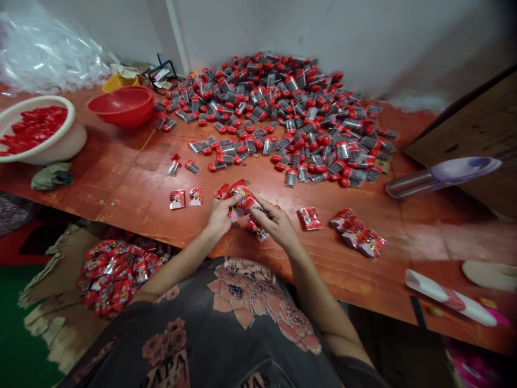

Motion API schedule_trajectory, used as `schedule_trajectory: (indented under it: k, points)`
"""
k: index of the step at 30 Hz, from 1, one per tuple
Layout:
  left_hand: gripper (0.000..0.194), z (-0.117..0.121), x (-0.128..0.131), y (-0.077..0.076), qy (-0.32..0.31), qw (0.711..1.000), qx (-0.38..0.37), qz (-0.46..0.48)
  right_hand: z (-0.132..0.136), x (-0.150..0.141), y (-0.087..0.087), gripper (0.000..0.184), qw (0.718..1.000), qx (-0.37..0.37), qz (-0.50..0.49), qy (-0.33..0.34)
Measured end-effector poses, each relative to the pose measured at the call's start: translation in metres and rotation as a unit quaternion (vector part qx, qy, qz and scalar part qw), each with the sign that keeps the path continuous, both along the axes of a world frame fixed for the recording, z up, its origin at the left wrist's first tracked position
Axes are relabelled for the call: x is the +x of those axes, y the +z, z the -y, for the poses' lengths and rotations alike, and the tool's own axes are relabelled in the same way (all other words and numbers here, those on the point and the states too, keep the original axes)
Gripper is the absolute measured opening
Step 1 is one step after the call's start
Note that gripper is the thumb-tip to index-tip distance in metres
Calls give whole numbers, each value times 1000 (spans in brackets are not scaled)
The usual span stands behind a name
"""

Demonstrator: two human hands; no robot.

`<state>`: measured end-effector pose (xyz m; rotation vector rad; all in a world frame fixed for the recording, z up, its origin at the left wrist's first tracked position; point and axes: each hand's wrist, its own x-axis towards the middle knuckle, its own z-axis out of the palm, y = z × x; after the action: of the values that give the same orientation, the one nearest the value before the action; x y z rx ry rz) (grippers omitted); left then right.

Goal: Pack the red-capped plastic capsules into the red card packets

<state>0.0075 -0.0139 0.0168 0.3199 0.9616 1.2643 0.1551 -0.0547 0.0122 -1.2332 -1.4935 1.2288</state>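
Wooden tabletop (133, 199); red packets (244, 200) pinched in left hand (220, 215), right hand (277, 223).

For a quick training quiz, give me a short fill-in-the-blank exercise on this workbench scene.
The left hand and right hand hold red printed packets over the ____ tabletop.
Two flat red packets lie on the table to the ____ of the hands.
The heap of red-tipped capsules sits against the ____.
Missing words: wooden; left; wall.

Shirt (133, 345) reads "PAPA"; packet (309, 219) print too small.
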Motion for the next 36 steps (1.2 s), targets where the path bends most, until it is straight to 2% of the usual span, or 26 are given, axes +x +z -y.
schedule_trajectory:
  k: [5,8,12,15,22,28,32,36]
  points:
    - [35,6,0,1,-23,998,56,-30,-1,5,0,54,999,-12,-18,24]
    - [35,10,3,2,1,997,66,-33,1,3,3,50,1000,-4,-26,18]
    - [37,15,8,6,47,996,69,-32,8,-6,7,43,997,-15,-74,-22]
    - [35,15,9,7,57,996,64,-13,12,-10,10,39,992,-37,-98,-69]
    - [28,13,8,10,22,999,10,40,12,-1,17,31,995,-11,-77,-65]
    - [31,12,5,9,40,999,9,23,16,-1,16,35,998,6,-24,-61]
    - [41,12,3,10,22,1000,5,9,16,-1,12,35,998,7,-22,-58]
    - [39,14,3,13,2,1000,15,-6,15,1,7,40,997,6,-15,-75]
